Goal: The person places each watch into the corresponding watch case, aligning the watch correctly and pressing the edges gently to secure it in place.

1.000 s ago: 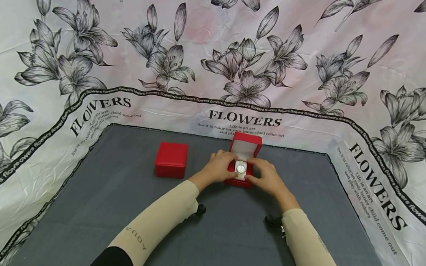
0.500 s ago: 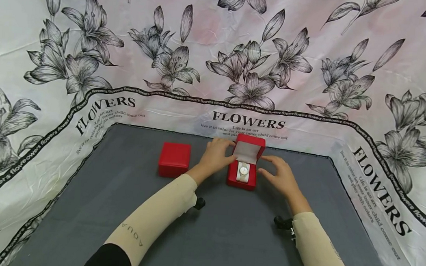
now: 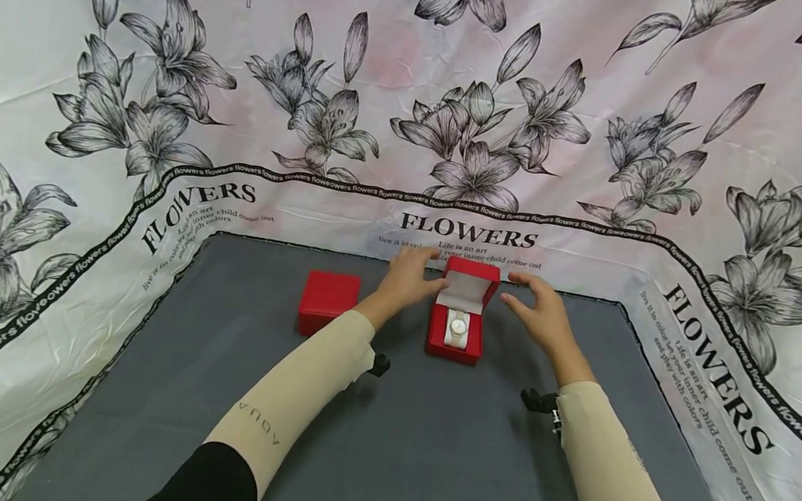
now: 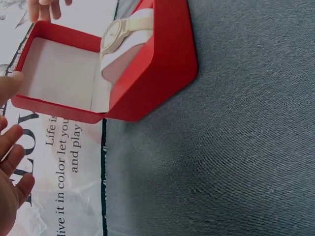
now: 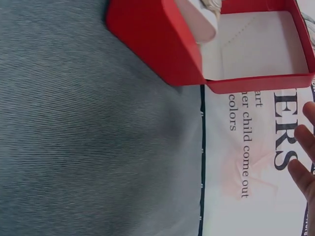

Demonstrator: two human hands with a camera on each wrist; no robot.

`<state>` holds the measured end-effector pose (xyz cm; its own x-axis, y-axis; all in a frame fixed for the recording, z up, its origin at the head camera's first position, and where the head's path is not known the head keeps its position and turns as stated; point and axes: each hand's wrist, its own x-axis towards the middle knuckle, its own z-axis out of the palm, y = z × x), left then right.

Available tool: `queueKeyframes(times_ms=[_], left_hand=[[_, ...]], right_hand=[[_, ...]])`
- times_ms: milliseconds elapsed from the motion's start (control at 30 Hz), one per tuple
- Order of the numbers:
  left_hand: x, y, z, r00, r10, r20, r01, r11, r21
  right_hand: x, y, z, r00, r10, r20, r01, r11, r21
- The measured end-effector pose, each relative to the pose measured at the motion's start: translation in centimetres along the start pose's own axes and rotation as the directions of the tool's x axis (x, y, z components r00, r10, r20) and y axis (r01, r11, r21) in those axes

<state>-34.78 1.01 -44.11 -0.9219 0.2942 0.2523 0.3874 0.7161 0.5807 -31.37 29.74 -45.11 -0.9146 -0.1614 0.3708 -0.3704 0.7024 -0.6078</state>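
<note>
A red watch box [image 3: 453, 353] stands with its lid [image 3: 470, 289] raised, showing a pale lining. Inside, a watch [image 3: 457, 328] with a pale strap and round dial is wrapped round a white cushion [image 4: 112, 72]. My left hand [image 3: 405, 277] is at the lid's left side, fingers spread and relaxed, thumb near the lid's edge; whether it touches cannot be told. To the lid's right hovers my right hand [image 3: 542, 313], fingers loosely bent and apart from the box. In the right wrist view, the right fingers [image 5: 305, 140] hold nothing.
A second red box [image 3: 329, 301], its lid down, sits left of the open one, behind my left forearm. Both rest on a grey cloth [image 3: 416, 451]. White fabric printed with flowers [image 3: 475, 171] borders the grey area at the back and sides.
Both hands have left the watch and cushion in the box. The left has moved up beside the lid; the right has drawn away to the right and then upward.
</note>
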Motion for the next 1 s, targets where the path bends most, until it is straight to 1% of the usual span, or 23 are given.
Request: queueKeyframes(times_ms=[133,267,433,667,800,1000], left_hand=[[0.6,-0.1,-0.1,0.999,0.019,0.036,-0.018,1.000,-0.010],[0.9,-0.2,0.1,0.998,0.037,0.045,-0.037,0.999,-0.002],[1.4,-0.2,0.5,0.997,0.050,0.055,-0.050,0.999,-0.003],[1.7,0.3,0.5,0.997,0.051,0.052,-0.051,0.999,-0.003],[1.7,0.4,0.7,0.997,0.063,0.048,-0.063,0.998,-0.009],[1.6,0.5,1.0,0.999,0.049,0.024,-0.048,0.999,-0.019]], right_hand=[[1.0,-0.1,-0.2,0.999,0.001,0.049,-0.001,1.000,0.002],[1.8,0.0,-0.1,0.994,-0.014,0.105,0.014,1.000,0.001],[2.2,0.1,0.0,0.989,0.012,0.149,-0.011,1.000,-0.005],[2.5,-0.2,0.1,0.986,0.039,0.161,-0.041,0.999,0.008],[2.5,-0.5,0.2,0.986,0.062,0.157,-0.064,0.998,0.008],[2.4,-0.5,0.3,0.984,0.098,0.148,-0.101,0.995,0.015]])
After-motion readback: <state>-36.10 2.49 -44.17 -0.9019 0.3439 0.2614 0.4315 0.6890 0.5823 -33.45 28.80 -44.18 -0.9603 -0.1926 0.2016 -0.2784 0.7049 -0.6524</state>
